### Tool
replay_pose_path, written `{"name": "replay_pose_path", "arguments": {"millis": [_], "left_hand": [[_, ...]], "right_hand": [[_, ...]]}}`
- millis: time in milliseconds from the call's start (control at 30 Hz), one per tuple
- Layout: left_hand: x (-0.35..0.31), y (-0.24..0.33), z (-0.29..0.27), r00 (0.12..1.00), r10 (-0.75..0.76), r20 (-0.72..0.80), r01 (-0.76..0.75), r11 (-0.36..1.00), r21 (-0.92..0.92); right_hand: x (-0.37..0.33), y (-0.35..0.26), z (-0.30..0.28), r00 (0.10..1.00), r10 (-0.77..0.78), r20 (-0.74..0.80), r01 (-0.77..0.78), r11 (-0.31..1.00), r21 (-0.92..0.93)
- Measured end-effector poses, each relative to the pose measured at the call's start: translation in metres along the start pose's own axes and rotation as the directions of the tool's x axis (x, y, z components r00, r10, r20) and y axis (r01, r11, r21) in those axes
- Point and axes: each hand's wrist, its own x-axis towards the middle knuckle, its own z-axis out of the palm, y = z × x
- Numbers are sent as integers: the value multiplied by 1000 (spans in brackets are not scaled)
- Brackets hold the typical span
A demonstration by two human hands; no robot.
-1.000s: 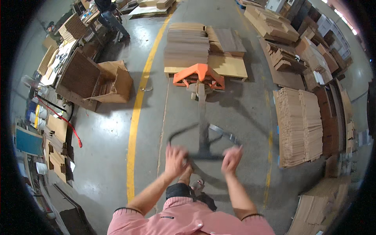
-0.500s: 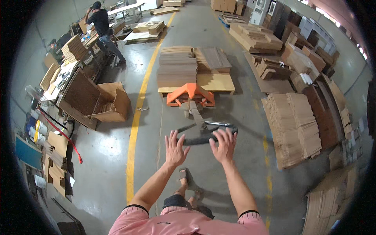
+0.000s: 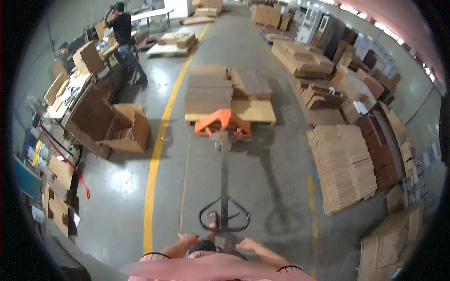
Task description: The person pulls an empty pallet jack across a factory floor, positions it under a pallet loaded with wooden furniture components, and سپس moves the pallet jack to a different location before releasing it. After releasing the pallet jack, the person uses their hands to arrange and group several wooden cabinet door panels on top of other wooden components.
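An orange pallet jack (image 3: 224, 119) stands ahead of me, its long grey shaft leaning toward my body. The black loop handle (image 3: 204, 226) at the end of the shaft hangs low, just in front of my waist. My left hand (image 3: 189, 240) is drawn back to the left of the loop, apart from it. Just right of the loop is my right hand (image 3: 248, 244), also off the handle. Both hands are small and smeared, and their fingers are not clear. On the jack rests a wooden pallet (image 3: 253, 111) bearing stacks of brown boards (image 3: 208, 91).
A yellow floor line (image 3: 157, 164) runs along the left. Beyond it stand an open cardboard box (image 3: 131, 133) and a workbench where a person in black (image 3: 123, 30) stands. Flat cardboard stacks (image 3: 344, 164) line the right side. A red strap (image 3: 75, 168) hangs at the left.
Both hands have come off the handle and drawn back toward my body. The handle has swung lower and nearer to me. The view has shifted slightly upward.
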Motion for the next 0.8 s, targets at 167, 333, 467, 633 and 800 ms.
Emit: {"name": "replay_pose_path", "arguments": {"millis": [167,333,467,633,800], "left_hand": [[-2,54,-32,550,283,-786,-265,951,157],[-45,95,-190,168,317,-933,-270,925,265],[-36,103,-252,-15,183,-983,-248,952,181],[-21,41,-87,443,195,-875,-159,978,137],[-8,-22,21,896,112,-431,-131,991,-14]], "right_hand": [[7,-4,-110,493,-256,-832,194,964,-182],[1,-81,-250,303,-327,-895,289,927,-241],[51,-115,-247,130,-233,-964,344,922,-177],[35,-69,-72,489,-287,-824,279,946,-165],[4,-18,-48,931,128,-343,-95,989,112]]}}
